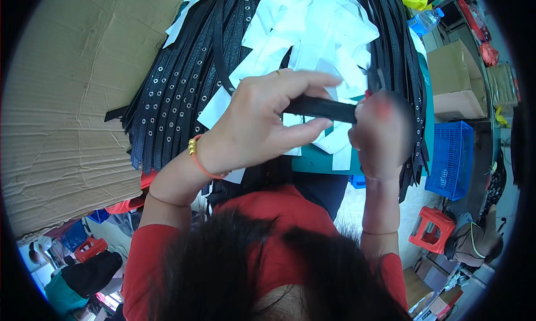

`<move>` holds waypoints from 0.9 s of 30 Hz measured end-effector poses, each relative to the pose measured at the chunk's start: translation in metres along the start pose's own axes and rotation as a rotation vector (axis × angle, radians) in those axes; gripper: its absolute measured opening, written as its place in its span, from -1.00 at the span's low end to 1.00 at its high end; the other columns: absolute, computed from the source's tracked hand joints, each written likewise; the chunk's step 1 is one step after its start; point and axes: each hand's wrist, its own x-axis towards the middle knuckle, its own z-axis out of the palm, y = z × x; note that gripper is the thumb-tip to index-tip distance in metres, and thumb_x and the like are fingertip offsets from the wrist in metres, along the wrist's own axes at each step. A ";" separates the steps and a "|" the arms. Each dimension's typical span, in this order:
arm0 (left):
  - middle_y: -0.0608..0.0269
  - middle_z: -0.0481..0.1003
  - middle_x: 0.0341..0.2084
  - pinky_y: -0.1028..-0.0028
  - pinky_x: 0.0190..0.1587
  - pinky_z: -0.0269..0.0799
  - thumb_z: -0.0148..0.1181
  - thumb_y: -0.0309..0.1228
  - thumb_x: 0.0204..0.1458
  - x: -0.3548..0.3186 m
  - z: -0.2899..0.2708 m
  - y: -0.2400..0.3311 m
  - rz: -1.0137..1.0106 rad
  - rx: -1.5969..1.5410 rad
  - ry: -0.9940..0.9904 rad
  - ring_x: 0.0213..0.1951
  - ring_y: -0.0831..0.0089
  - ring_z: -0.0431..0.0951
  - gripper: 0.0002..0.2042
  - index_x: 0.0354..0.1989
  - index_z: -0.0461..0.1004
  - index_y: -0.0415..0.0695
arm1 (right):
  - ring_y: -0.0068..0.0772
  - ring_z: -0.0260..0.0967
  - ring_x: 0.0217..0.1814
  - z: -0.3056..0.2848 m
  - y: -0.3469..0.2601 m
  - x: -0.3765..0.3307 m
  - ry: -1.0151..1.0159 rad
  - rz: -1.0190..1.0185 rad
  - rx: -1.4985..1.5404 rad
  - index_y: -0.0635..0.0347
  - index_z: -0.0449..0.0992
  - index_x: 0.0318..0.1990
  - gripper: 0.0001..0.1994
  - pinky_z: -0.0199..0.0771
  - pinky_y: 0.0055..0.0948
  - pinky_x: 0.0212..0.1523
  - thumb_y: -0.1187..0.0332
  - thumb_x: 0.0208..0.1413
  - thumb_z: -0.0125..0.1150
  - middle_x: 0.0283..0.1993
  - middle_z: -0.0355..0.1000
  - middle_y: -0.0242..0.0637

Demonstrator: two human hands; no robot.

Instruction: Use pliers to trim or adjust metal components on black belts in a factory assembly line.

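A black belt strap (324, 108) stretches between my two hands above the pile. My left hand (251, 117) has it in the palm, thumb and forefinger spread on either side of it; the other fingers are partly hidden. At the strap's right end is my right hand (382, 134), closed and smeared by motion. From its top juts a dark-bladed tool with red on the handle, apparently scissors (378, 80). Under my hands lie white paper strips (312, 25), spread over black belts. Rows of black belts with metal eyelets (173, 92) fan out left; more black belts (393, 36) lie right.
A large cardboard sheet (67, 109) borders the belts on the left. Right of the green table surface (429, 97) stand an open cardboard box (458, 84), a blue crate (451, 159) and a red stool (432, 229). A plastic bottle (425, 22) lies at the far right. Other people are behind me.
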 end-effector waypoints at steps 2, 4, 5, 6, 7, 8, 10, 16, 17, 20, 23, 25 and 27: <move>0.26 0.50 -0.42 0.61 -0.25 0.39 0.27 -0.55 -0.25 -0.001 -0.005 -0.005 -0.095 0.000 -0.010 -0.32 0.57 0.49 -0.61 -0.14 0.43 -0.17 | -0.78 -0.13 -0.80 0.001 -0.003 0.000 0.079 -0.016 0.132 0.29 0.38 -0.45 -0.96 -0.20 -0.68 -0.76 0.53 -0.06 0.10 -0.75 0.08 -0.55; 0.27 0.50 -0.40 0.61 -0.23 0.39 0.26 -0.56 -0.25 -0.002 -0.011 -0.012 -0.050 0.027 0.019 -0.32 0.58 0.49 -0.62 -0.15 0.44 -0.17 | -0.78 -0.15 -0.80 -0.008 -0.002 0.000 0.065 -0.038 0.091 0.25 0.36 -0.42 -0.91 -0.19 -0.69 -0.76 0.46 -0.04 0.11 -0.77 0.03 -0.57; 0.27 0.50 -0.39 0.61 -0.22 0.39 0.26 -0.58 -0.26 -0.004 -0.013 -0.013 -0.007 0.055 0.047 -0.31 0.58 0.49 -0.63 -0.16 0.44 -0.17 | -0.78 -0.17 -0.81 -0.013 -0.002 0.000 0.052 -0.059 0.051 0.22 0.33 -0.40 -0.87 -0.18 -0.71 -0.77 0.39 -0.03 0.13 -0.79 -0.03 -0.60; 0.27 0.49 -0.37 0.62 -0.21 0.40 0.23 -0.61 -0.25 -0.004 -0.017 -0.013 -0.029 0.067 0.042 -0.31 0.58 0.49 -0.64 -0.18 0.44 -0.20 | -0.78 -0.18 -0.81 -0.016 -0.001 0.000 0.042 -0.078 0.048 0.22 0.33 -0.39 -0.86 -0.20 -0.71 -0.78 0.38 -0.04 0.14 -0.79 -0.03 -0.59; 0.27 0.49 -0.37 0.62 -0.21 0.40 0.23 -0.61 -0.25 -0.004 -0.017 -0.013 -0.028 0.067 0.042 -0.31 0.58 0.49 -0.64 -0.18 0.44 -0.20 | -0.78 -0.18 -0.81 -0.016 -0.001 -0.001 0.042 -0.078 0.047 0.22 0.33 -0.39 -0.86 -0.20 -0.71 -0.78 0.38 -0.04 0.14 -0.79 -0.03 -0.59; 0.25 0.49 -0.36 0.62 -0.20 0.39 0.21 -0.64 -0.26 -0.004 -0.017 -0.013 -0.003 0.072 0.068 -0.30 0.57 0.49 -0.64 -0.18 0.43 -0.22 | -0.78 -0.18 -0.81 -0.017 -0.001 -0.002 0.039 -0.079 0.047 0.22 0.33 -0.39 -0.86 -0.20 -0.71 -0.78 0.38 -0.04 0.14 -0.79 -0.04 -0.59; 0.23 0.49 -0.36 0.62 -0.19 0.38 0.18 -0.66 -0.26 -0.004 -0.016 -0.013 0.024 0.076 0.095 -0.28 0.56 0.49 -0.64 -0.17 0.42 -0.25 | -0.78 -0.18 -0.81 -0.016 -0.002 -0.002 0.035 -0.080 0.046 0.23 0.33 -0.40 -0.86 -0.20 -0.71 -0.78 0.38 -0.04 0.14 -0.78 -0.04 -0.59; 0.19 0.40 -0.49 0.47 -0.33 0.32 0.29 -0.52 -0.31 -0.004 -0.001 -0.023 0.317 0.484 0.711 -0.43 0.30 0.41 -0.74 -0.40 0.40 -0.24 | -0.78 -0.18 -0.80 -0.013 -0.005 -0.003 0.026 -0.111 0.068 0.24 0.33 -0.40 -0.86 -0.22 -0.71 -0.79 0.37 -0.01 0.11 -0.78 -0.07 -0.58; 0.19 0.41 -0.49 0.49 -0.35 0.31 0.30 -0.50 -0.30 -0.015 0.006 -0.024 0.238 0.376 0.607 -0.44 0.34 0.40 -0.76 -0.42 0.40 -0.24 | -0.78 -0.19 -0.80 -0.009 -0.006 -0.005 0.035 -0.114 0.088 0.23 0.31 -0.41 -0.86 -0.22 -0.71 -0.79 0.36 0.00 0.09 -0.78 -0.07 -0.58; 0.11 0.44 -0.33 0.51 -0.23 0.35 0.09 -0.44 -0.01 -0.041 0.030 -0.020 -0.345 -0.508 0.120 -0.32 0.38 0.45 -0.85 -0.35 0.39 -0.29 | -0.77 -0.19 -0.80 -0.003 0.004 -0.007 0.031 -0.108 0.130 0.21 0.28 -0.44 -0.86 -0.22 -0.71 -0.80 0.36 0.01 0.06 -0.77 -0.08 -0.57; -0.04 0.38 -0.08 0.39 -0.07 0.39 -0.12 -0.28 0.14 -0.041 0.037 -0.025 -0.532 -1.093 0.023 -0.07 0.24 0.44 -0.64 -0.04 0.28 -0.34 | -0.76 -0.18 -0.79 0.001 0.019 -0.018 0.089 -0.115 0.136 0.18 0.24 -0.47 -0.86 -0.20 -0.70 -0.80 0.38 0.01 0.04 -0.75 -0.06 -0.56; -0.06 0.34 -0.04 0.27 0.03 0.33 -0.12 -0.36 0.13 -0.032 0.033 -0.024 -0.487 -1.264 0.281 0.02 0.17 0.37 -0.60 0.09 0.14 -0.34 | -0.74 -0.12 -0.80 0.000 0.033 -0.029 0.165 -0.139 0.026 0.21 0.25 -0.47 -0.86 -0.12 -0.70 -0.78 0.40 -0.04 0.08 -0.74 0.03 -0.53; -0.15 0.25 0.03 0.18 0.11 0.24 -0.20 -0.56 0.03 -0.028 0.016 -0.023 -0.439 -1.297 0.294 0.08 0.08 0.29 -0.55 0.14 0.02 -0.39 | -0.73 -0.08 -0.79 -0.004 0.045 -0.038 0.138 -0.123 -0.039 0.22 0.27 -0.47 -0.89 -0.07 -0.69 -0.75 0.47 -0.09 0.09 -0.70 0.11 -0.50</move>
